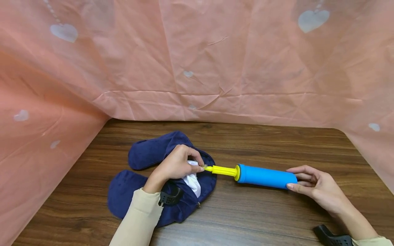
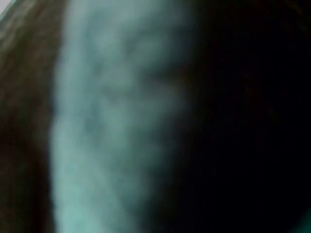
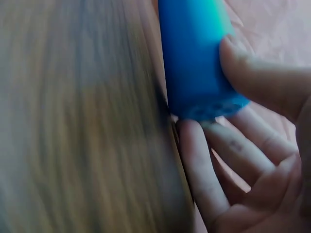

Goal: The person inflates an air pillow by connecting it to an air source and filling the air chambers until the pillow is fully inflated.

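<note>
A navy U-shaped neck pillow (image 1: 147,152) lies on the table, its cover open over a white inner lining (image 1: 193,184). My left hand (image 1: 176,163) reaches over it and pinches a small clear valve between thumb and forefinger. The yellow nozzle (image 1: 224,171) of a blue hand pump (image 1: 264,176) meets the valve right at those fingertips. At the pump's far end my right hand (image 1: 321,189) holds the blue barrel, thumb along its side and fingers around the end, as the right wrist view shows. The left wrist view is dark and blurred, with a pale strip of fabric (image 2: 112,136).
The wooden table (image 1: 246,218) has a dark brown grain. Pink cloth (image 1: 215,61) with white hearts hangs behind the table and along both sides. Black wrist mounts (image 1: 170,197) are worn on both arms.
</note>
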`<state>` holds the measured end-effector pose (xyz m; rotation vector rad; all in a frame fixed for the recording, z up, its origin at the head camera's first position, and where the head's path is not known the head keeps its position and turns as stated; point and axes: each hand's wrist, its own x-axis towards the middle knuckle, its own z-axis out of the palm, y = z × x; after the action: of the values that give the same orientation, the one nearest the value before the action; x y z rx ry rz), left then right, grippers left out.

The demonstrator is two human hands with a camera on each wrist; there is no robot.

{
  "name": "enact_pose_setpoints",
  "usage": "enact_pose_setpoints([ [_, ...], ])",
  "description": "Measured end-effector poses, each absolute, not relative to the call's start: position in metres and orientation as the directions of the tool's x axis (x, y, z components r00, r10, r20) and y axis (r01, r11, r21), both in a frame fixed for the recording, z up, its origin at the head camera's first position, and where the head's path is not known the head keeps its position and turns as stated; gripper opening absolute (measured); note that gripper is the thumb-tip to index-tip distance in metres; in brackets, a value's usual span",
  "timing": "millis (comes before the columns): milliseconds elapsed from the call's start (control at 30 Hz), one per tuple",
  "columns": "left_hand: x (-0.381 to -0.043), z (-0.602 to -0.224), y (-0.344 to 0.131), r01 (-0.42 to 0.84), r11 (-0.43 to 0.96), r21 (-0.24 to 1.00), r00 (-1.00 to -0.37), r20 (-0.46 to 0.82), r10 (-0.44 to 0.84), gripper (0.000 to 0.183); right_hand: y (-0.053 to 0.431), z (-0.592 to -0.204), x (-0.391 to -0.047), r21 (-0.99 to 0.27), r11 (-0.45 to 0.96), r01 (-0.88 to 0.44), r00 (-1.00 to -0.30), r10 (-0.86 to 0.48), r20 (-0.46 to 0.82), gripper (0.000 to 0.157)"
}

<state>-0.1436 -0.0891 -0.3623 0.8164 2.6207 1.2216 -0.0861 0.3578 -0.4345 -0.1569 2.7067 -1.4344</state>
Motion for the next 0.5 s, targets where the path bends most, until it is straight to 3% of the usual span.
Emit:
enact_pose_setpoints([
  [500, -0.143, -0.365, -0.091, 0.402, 0.557, 0.727, -0.851, 0.073, 0.52, 0.007, 0.455, -0.447, -0.072, -0.832, 0.55, 0.067, -0.998, 0.022, -0.066, 0.04],
])
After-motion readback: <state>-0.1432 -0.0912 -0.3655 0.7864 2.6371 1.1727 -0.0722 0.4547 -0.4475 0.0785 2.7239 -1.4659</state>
